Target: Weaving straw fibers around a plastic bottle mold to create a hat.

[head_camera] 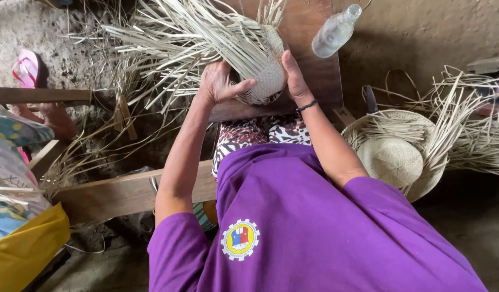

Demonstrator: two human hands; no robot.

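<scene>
A half-woven straw piece (pixel 263 75), rounded like a hat crown, sits on a dark wooden board (pixel 314 70) across the person's knees. Its woven part shows as a pale patch of small checks; the near lower edge is dark and hard to read. Long loose straw strips (pixel 173 32) fan up and to the left from it, and their ends run out of the top of the picture.

The left hand (pixel 219 84) is curled against the left side of the piece, thumb pressed onto the weave; its fingers bend in toward the piece, so what they pinch cannot be made out. The right hand (pixel 293 75) lies flat and extended along the right side, fingers pointing up, palm touching the weave. A dark band circles the right wrist.

A clear plastic bottle (pixel 336 31) lies tilted on the board's upper right, well apart from the hands. To the right on the ground rests a finished-looking straw hat (pixel 392 157) with more strips (pixel 465 124) piled over its brim, hiding part of it. A wooden beam (pixel 119 192) crosses below the left arm. At the left edge, a second person in patterned cloth (pixel 11 162) is mostly cut off, and a pink sandal (pixel 27 67) lies on the dirt.
</scene>
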